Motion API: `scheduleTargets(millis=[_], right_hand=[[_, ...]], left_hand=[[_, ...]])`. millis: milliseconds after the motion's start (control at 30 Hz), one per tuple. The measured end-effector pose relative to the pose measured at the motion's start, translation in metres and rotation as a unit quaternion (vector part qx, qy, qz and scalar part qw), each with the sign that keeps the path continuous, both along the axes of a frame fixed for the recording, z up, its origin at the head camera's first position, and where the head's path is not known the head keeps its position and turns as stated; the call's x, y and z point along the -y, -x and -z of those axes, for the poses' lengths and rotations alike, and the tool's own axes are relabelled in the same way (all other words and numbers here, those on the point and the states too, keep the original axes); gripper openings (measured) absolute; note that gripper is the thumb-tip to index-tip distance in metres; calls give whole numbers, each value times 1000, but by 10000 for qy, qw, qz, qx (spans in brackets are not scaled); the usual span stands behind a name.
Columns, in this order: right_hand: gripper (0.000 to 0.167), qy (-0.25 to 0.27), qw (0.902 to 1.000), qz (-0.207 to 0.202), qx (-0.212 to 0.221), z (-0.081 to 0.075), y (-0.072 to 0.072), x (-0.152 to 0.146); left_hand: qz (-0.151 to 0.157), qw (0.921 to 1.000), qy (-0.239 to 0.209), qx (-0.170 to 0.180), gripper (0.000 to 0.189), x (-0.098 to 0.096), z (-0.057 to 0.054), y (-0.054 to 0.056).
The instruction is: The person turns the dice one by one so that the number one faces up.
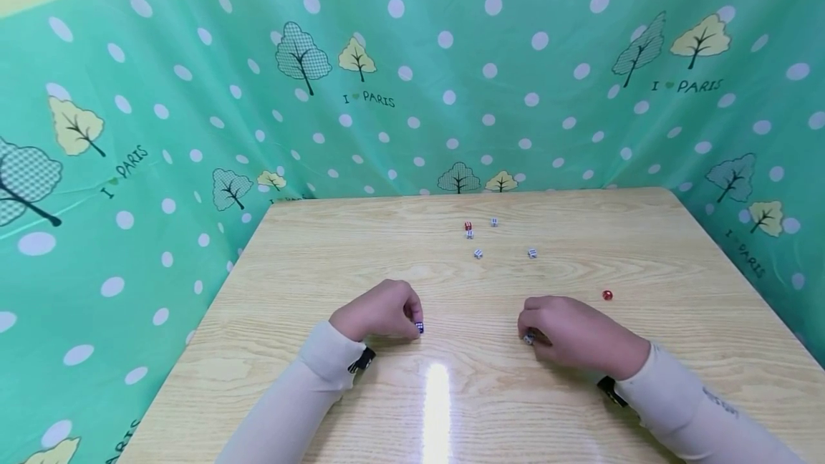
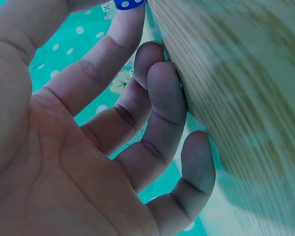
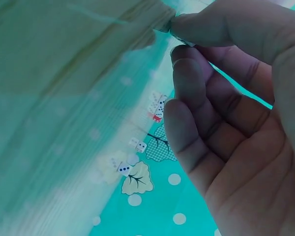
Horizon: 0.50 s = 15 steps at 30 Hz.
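On the left side of the table, my left hand [image 1: 380, 308] pinches a blue die [image 1: 420, 326] with white pips between thumb and index finger. In the left wrist view the blue die [image 2: 128, 4] shows at the top edge, and the other fingers are loosely bent beside the wood. Across from it, my right hand [image 1: 573, 331] holds a whitish die [image 1: 528, 339] at its fingertips, low at the tabletop. The right wrist view shows only a sliver of that die under the thumb; the fingers hide most of it.
Farther back on the wooden table [image 1: 335, 249] lie several white dice, among them one die [image 1: 532, 253] ahead of the right hand. A red die [image 1: 468, 225] touches or nearly touches a white die [image 1: 469, 234]. Another small red piece [image 1: 607, 295] lies beyond the right wrist. Patterned green cloth [image 1: 412, 92] surrounds the table.
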State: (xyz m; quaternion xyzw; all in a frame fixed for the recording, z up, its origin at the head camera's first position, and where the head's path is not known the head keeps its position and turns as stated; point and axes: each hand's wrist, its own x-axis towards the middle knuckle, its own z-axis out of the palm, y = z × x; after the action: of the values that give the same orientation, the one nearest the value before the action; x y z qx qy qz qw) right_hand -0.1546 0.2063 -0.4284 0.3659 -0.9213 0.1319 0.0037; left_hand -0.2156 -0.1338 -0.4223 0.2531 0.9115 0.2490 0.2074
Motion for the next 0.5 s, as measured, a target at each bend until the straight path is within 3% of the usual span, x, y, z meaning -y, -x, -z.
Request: scheduleTargets(millis=[267, 500], right_hand=[[20, 158, 9996, 81, 215, 0, 1, -1], [16, 574, 9938, 285, 909, 1, 5, -6]], left_hand=[[-1, 10000, 10, 16, 16, 1, 2, 0], [-23, 10000, 19, 40, 16, 1, 1, 0]])
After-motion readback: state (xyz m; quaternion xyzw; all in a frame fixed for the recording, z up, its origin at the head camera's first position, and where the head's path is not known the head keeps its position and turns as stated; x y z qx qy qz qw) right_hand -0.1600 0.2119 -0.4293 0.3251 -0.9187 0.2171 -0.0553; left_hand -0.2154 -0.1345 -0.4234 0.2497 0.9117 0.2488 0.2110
